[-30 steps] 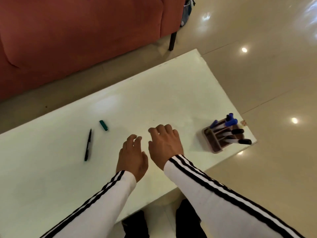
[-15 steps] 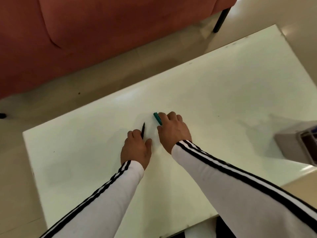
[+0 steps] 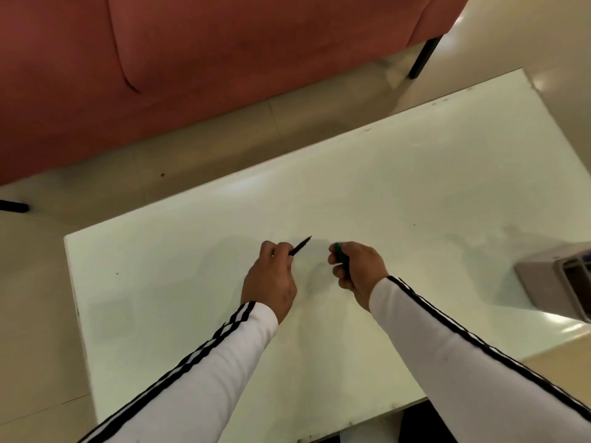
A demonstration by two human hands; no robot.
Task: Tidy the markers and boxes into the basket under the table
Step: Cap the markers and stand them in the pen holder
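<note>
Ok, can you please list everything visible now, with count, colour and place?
table: 1, white, centre of view
marker: 1, black, held over the table centre
cap: 1, green, held just right of the marker
box: 1, grey, table's right edge, partly cut off
sofa: 1, red, beyond the table
sofa leg: 1, black, top right
floor: 1, beige, around the table
left hand: 1, grips the marker
right hand: 1, holds the cap
sleeves: 2, white with black stripes, on both arms
</note>
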